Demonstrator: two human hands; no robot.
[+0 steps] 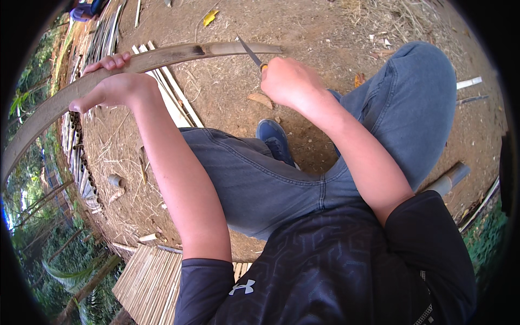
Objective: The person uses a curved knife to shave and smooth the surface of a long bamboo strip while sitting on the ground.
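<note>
My left hand [116,86] grips a long grey-brown bamboo strip [179,54] that runs from the lower left up across the picture to the upper middle. My right hand [287,81] is closed around the handle of a small knife [250,53], and its thin blade rests against the strip near its far end. Both forearms reach out over my knees, which are in grey-blue jeans. A blue shoe [275,140] shows between my legs on the brown dirt.
Pale split bamboo slats [168,92] lie on the ground under the strip. A stack of bamboo poles [81,157] lines the left side. A woven bamboo mat [149,281] is at lower left. Dry leaves and chips litter the dirt; a bamboo tube [452,179] lies at right.
</note>
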